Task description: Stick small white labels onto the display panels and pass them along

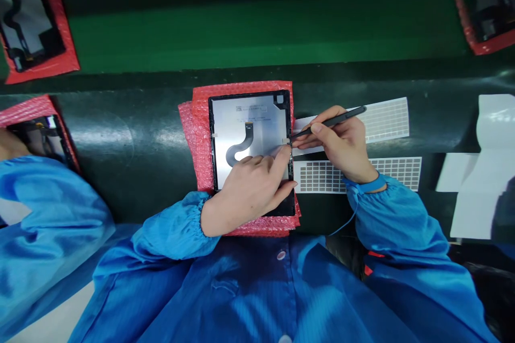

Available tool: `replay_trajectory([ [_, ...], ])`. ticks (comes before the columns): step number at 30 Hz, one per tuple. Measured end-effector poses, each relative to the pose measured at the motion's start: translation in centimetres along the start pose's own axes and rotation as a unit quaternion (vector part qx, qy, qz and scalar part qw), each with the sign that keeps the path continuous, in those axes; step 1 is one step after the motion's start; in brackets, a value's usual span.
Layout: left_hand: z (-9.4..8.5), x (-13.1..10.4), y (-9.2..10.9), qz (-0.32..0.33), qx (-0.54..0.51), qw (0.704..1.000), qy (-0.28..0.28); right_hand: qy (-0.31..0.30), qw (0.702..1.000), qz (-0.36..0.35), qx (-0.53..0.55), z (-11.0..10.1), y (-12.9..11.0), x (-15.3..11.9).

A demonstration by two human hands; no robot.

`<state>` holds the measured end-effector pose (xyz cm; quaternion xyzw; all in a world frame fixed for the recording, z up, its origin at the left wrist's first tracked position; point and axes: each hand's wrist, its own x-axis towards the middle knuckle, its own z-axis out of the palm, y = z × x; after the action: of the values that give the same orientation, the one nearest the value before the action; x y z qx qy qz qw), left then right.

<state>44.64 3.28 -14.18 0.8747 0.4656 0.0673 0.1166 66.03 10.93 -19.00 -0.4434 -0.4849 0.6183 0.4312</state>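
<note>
A tablet screen assembly (265,112) with a silvery back and a black frame lies on red bubble wrap (199,144). A dark, curved flex cable (243,144) runs across its back. My left hand (253,182) rests over the lower part, index finger pressing near the right edge, thumb apart, other fingers bent; it grips nothing. In my right hand (341,139) I hold slim black tweezers (336,119), their tip at the screen's right edge close to my left index fingertip. Whether the tip pinches anything is too small to see.
Two sheets of small labels, an upper label sheet (388,118) and a lower label sheet (396,169), lie partly under my right hand. White paper (478,171) is farther right. A co-worker's sleeve (48,236) is at left by another screen (48,134). More wrapped screens (30,16) sit at the far corners.
</note>
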Motion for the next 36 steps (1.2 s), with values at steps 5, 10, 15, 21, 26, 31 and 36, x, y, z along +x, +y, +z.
replay_trajectory([
  [5, 0.0, 0.1, 0.0, -0.009, -0.004, 1.000, -0.021, -0.006, 1.000, -0.001, 0.000, -0.1, 0.2, 0.0],
  [10, -0.2, 0.3, 0.0, -0.013, 0.006, 0.999, -0.039, -0.005, 1.000, 0.003, 0.015, 0.0, 0.0, 0.0],
  [15, -0.1, 0.4, 0.0, -0.020, -0.006, 0.999, -0.026, 0.013, 1.000, 0.014, 0.009, 0.2, -0.1, 0.0],
  [21, -0.1, 0.6, 0.2, -0.043, -0.035, 0.998, -0.024, 0.030, 0.999, 0.010, 0.005, -0.1, -0.1, 0.1],
  [26, -2.0, -2.1, -1.5, -0.133, -0.085, 0.985, 0.076, 0.101, 0.994, -0.044, 0.014, -1.9, -0.6, -0.3],
  [31, -3.1, -6.7, -5.9, -0.363, -0.107, 0.922, 0.080, 0.165, 0.983, -0.078, 0.016, -3.3, -0.5, -0.2],
  [36, -1.7, -7.8, -7.1, -0.301, -0.248, 0.915, 0.102, 0.174, 0.982, -0.064, 0.024, -3.2, -0.7, 0.1],
])
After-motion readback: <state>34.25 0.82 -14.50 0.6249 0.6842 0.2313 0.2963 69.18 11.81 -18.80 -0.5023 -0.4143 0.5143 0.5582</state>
